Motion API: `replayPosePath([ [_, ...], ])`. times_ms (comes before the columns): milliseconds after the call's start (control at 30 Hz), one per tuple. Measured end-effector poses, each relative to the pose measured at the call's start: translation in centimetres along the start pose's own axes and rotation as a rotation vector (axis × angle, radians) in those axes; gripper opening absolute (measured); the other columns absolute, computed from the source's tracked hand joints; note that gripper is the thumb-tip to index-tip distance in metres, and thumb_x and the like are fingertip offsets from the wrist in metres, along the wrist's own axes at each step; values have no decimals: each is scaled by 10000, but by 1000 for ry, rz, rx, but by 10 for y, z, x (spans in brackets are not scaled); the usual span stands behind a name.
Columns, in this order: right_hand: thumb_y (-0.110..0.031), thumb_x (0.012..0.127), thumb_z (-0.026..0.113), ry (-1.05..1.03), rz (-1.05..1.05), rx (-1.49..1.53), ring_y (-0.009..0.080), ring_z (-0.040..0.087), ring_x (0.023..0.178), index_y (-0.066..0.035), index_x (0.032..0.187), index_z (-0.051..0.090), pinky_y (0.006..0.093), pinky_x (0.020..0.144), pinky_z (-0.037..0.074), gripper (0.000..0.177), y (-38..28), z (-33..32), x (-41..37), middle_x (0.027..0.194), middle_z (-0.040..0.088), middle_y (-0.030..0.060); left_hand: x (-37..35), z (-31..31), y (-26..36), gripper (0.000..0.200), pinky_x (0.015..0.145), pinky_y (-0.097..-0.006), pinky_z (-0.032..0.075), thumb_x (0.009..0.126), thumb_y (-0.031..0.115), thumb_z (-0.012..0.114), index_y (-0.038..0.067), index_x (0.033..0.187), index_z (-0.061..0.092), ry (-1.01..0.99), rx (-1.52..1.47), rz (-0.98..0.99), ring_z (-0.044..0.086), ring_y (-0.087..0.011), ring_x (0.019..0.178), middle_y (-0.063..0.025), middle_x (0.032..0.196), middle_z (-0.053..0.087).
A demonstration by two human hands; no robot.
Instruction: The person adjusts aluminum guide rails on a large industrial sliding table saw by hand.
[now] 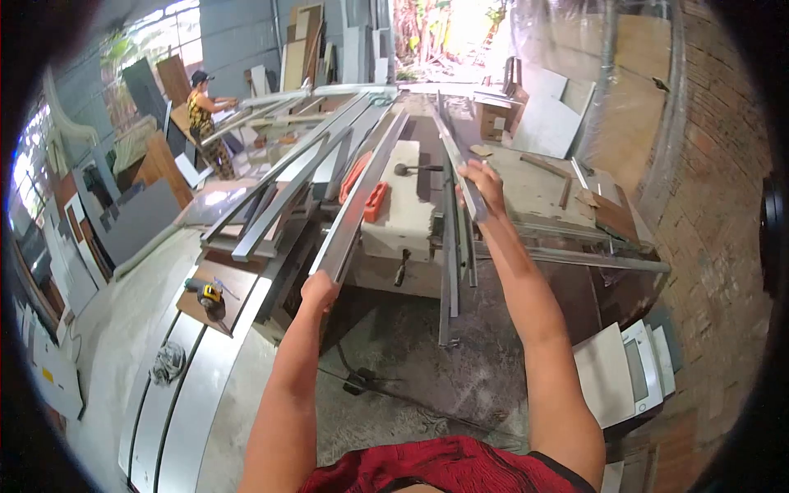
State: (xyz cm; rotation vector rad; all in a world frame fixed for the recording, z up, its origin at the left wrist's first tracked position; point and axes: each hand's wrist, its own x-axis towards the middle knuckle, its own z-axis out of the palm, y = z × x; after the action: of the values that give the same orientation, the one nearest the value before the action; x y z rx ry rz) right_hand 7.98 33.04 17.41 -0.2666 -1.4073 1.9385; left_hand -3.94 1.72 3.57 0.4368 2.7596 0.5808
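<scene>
My left hand (320,291) is closed round the near end of a long silver metal profile (358,205), which runs away from me along the left of the light board. My right hand (483,187) grips another metal profile (451,146) to the right, with its fingers wrapped over the bar. Between the two profiles lie an orange tool (376,202) and a dark-headed mallet (415,169) on the light board (401,218). More dark thin bars (449,271) hang over the bench edge below my right hand.
A yellow and black power tool (212,293) rests on a board at the left. Several metal profiles (288,197) lie beyond it. Another person (205,115) stands at the back left. White panels (612,370) lean at the lower right. A cardboard box (491,122) sits at the back.
</scene>
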Motion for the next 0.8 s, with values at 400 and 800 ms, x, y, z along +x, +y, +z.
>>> replayPosePath([
  [400,-130,819,648,-81,126,84,173,589,889,71,1319,292,275,749,495,646,7,-12,-173,1039,578,152,-68,16,160,532,651,-400,531,870,544,483,71,1106,543,-852,-1180,224,608,-225,763,-105,927,586],
  [800,-433,821,638,-112,299,-179,124,568,633,24,1261,386,260,475,466,682,35,-52,-139,793,576,80,-134,14,173,145,561,-357,514,838,117,527,48,965,535,-670,-1335,88,585,-201,580,-51,768,584],
])
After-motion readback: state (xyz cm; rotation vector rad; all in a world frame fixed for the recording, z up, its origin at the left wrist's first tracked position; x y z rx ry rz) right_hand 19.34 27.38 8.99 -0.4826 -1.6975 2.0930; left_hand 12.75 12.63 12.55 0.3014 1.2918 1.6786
